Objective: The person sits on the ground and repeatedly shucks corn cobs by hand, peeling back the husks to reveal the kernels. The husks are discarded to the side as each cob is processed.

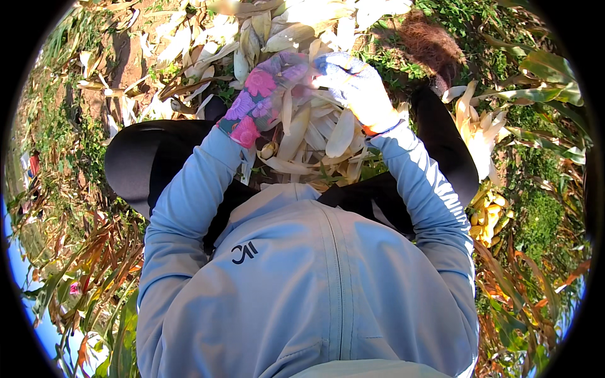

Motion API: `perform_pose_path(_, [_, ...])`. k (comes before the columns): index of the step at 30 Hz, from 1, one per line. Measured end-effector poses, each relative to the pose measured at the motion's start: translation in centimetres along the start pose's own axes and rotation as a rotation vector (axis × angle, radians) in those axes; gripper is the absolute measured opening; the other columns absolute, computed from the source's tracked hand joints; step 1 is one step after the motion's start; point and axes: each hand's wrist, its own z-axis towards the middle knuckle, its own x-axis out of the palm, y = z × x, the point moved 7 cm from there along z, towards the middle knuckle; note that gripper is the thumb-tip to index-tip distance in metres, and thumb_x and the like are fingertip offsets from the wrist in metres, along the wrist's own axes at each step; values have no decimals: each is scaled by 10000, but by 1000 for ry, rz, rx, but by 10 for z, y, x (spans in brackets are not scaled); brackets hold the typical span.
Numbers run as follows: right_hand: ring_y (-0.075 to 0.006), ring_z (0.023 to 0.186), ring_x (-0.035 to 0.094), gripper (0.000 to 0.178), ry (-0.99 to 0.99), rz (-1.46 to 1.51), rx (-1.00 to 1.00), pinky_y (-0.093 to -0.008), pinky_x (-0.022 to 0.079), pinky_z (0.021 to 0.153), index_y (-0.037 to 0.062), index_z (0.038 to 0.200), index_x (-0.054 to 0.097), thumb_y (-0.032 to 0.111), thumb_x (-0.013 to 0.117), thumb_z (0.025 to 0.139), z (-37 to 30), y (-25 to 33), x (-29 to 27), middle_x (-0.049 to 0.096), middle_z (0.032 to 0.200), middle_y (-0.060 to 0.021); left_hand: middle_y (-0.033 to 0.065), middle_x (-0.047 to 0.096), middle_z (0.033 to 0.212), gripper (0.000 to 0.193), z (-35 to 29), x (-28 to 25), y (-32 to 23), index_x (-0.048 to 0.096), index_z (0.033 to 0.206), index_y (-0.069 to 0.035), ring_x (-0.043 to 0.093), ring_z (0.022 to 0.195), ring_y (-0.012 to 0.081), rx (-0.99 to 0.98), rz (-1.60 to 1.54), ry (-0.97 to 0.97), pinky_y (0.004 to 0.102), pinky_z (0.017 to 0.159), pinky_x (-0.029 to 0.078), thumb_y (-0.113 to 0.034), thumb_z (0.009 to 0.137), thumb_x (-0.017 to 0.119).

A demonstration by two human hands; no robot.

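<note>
My left hand (265, 85), in a flowered pink and purple glove, and my right hand (353, 82), in a white and blue glove, meet in front of me. The fingers of both are closed around pale corn husk (321, 94), and a dry strip hangs below them. Whether an ear sits inside is hidden by the gloves and blurred by glare. Under my hands, between my bent legs, lies a heap of loose cream-coloured husks (340, 133).
More dry husks and husk-covered ears (293, 38) are spread ahead. Bare yellow corn cobs (488, 215) lie in a pile at my right, behind some opened husks (479, 135). A reddish-brown, hairy-looking clump (432, 47) is at the far right. Corn plants (548, 75) and weeds stand around.
</note>
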Motion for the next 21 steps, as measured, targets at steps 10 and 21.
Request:
perform_pose_path(10, [-89, 784, 535, 191, -20, -14, 116, -226, 431, 707, 15, 972, 589, 125, 583, 816, -4, 5, -1, 591, 902, -15, 56, 587, 934, 241, 2, 0, -10, 521, 1078, -8, 572, 834, 136, 166, 186, 24, 267, 753, 481, -123, 867, 532])
perform_pose_path(21, [-108, 749, 550, 175, 28, 100, -18, -222, 439, 653, 22, 963, 597, 97, 568, 808, 0, 7, -1, 598, 871, -30, 67, 572, 993, 347, -5, 15, -27, 459, 1190, -17, 561, 856, 121, 207, 446, 39, 253, 730, 478, -162, 879, 508])
